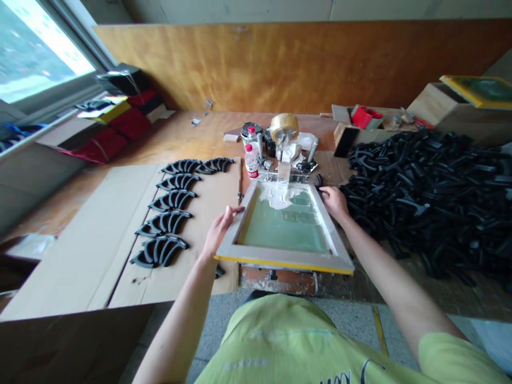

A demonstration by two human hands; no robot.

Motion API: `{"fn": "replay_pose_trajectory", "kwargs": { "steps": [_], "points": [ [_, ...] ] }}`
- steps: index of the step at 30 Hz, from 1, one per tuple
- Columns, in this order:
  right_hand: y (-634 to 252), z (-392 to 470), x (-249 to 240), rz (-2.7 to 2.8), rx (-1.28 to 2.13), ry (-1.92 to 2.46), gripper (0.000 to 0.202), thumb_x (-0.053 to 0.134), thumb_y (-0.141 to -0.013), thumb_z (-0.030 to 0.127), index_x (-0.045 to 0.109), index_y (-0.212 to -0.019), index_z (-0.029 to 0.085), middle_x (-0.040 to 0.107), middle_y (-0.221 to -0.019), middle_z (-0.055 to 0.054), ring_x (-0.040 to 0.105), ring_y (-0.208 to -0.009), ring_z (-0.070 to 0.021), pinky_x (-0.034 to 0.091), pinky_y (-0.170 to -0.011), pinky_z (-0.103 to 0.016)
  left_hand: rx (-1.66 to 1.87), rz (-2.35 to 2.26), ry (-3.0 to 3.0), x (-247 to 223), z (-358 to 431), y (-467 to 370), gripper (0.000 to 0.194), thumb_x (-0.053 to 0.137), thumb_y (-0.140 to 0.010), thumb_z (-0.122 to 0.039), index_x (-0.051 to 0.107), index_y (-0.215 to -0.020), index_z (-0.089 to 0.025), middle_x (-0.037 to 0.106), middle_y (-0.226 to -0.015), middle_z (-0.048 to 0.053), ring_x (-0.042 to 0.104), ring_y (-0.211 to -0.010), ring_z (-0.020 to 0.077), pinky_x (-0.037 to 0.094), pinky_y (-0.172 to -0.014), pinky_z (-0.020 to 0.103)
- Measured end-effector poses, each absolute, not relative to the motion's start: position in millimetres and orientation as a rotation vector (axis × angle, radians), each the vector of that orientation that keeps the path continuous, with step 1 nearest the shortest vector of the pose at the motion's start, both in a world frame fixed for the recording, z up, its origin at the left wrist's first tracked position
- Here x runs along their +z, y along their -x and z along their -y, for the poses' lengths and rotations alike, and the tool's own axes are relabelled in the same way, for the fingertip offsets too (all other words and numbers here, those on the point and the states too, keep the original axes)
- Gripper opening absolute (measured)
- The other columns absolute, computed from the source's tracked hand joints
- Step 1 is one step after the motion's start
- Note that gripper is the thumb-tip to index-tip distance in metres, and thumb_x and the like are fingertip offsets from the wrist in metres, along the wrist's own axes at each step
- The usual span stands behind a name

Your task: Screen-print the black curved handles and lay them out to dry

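Observation:
A screen-printing frame point(285, 258) with pale borders and a green mesh point(280, 232) is tilted in front of me, clamped at its far end. White ink point(278, 196) is smeared across the far part of the mesh. At the frame's left side, my left hand point(218, 229) is closed on the border, thumb uppermost; some of its fingers are hidden. My right hand point(335, 202) is beside the far right corner, fingers closed by a small black curved part point(319, 180). Its grip is partly hidden.
Black curved parts point(164, 224) lie in rows on cardboard point(216, 213) at left. A large heap of black parts point(420, 208) fills the right. Behind the frame stand red-capped bottles point(252, 162) and a tape roll point(284, 125). Boxes point(124, 125) line the window side.

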State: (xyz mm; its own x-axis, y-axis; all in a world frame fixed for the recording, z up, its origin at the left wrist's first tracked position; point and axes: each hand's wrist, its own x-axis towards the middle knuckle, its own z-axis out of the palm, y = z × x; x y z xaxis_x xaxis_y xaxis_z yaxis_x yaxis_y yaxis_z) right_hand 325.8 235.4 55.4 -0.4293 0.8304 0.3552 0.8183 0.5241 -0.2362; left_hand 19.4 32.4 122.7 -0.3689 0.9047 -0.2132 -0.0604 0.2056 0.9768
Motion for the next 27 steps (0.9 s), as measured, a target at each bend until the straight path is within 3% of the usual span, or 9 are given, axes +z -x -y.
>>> {"fn": "replay_pose_trajectory", "kwargs": {
  "steps": [3, 5, 11, 18, 21, 27],
  "points": [
    [-296.6, -252.7, 74.4, 2.21, 0.086, 1.291, 0.045, 0.061, -0.082, 0.013, 0.059, -0.126, 0.013, 0.06, -0.127, -0.017, 0.06, -0.111, -0.0246, 0.05, -0.094, -0.039, 1.168, -1.563, -0.725, 74.4, -10.2, -20.3, 0.076, 0.066, -0.074, -0.061, 0.054, -0.136, -0.018, 0.067, -0.079, 0.001, 0.057, -0.059, 0.0125, 0.044, -0.053, 0.021],
    [-262.2, -256.6, 82.9, 2.31, 0.112, 1.172, 0.055, 0.068, -0.078, 0.016, 0.054, -0.131, 0.013, 0.054, -0.133, -0.017, 0.053, -0.12, -0.0271, 0.047, -0.098, -0.039, 1.159, -1.586, -0.69, 44.5, -4.4, -23.2, 0.088, 0.068, -0.072, -0.059, 0.041, -0.145, -0.017, 0.065, -0.076, 0.001, 0.056, -0.058, 0.0121, 0.044, -0.054, 0.022],
    [-214.0, -233.5, 72.4, 2.713, 0.235, 1.18, 0.015, 0.056, -0.085, 0.015, 0.065, -0.096, 0.013, 0.068, -0.096, -0.013, 0.06, -0.093, -0.0253, 0.046, -0.082, -0.034, 1.122, -1.691, -0.718, 5.0, -3.8, -25.7, 0.076, 0.061, -0.078, -0.059, 0.047, -0.141, -0.018, 0.067, -0.086, 0.003, 0.057, -0.065, 0.0122, 0.045, -0.058, 0.022],
    [-251.6, -197.8, 68.1, 2.916, 0.373, 0.477, 0.012, 0.055, -0.081, 0.01, 0.065, -0.083, 0.017, 0.066, -0.085, -0.006, 0.057, -0.085, -0.0205, 0.041, -0.076, -0.028, 1.146, -1.684, -0.709, 7.1, -2.8, -26.6, 0.071, 0.061, -0.077, -0.058, 0.054, -0.135, -0.017, 0.069, -0.084, 0.004, 0.058, -0.066, 0.0142, 0.046, -0.06, 0.024],
    [-247.2, -203.8, 69.9, 2.827, 0.398, 0.589, 0.007, 0.058, -0.082, 0.014, 0.063, -0.079, 0.019, 0.063, -0.081, -0.004, 0.056, -0.08, -0.019, 0.04, -0.072, -0.028, 1.151, -1.706, -0.707, 11.1, -2.7, -27.2, 0.07, 0.062, -0.076, -0.058, 0.057, -0.132, -0.017, 0.068, -0.081, 0.003, 0.058, -0.063, 0.0134, 0.045, -0.058, 0.023],
    [-255.7, -191.1, 47.9, 2.692, 0.355, 0.539, 0.021, 0.053, -0.08, 0.004, 0.066, -0.092, 0.016, 0.065, -0.092, -0.009, 0.056, -0.095, -0.0228, 0.044, -0.082, -0.032, 1.178, -1.651, -0.659, 20.5, -1.8, -28.9, 0.077, 0.066, -0.073, -0.06, 0.055, -0.134, -0.015, 0.067, -0.081, 0.003, 0.057, -0.062, 0.0124, 0.044, -0.055, 0.022]
  ]
}}
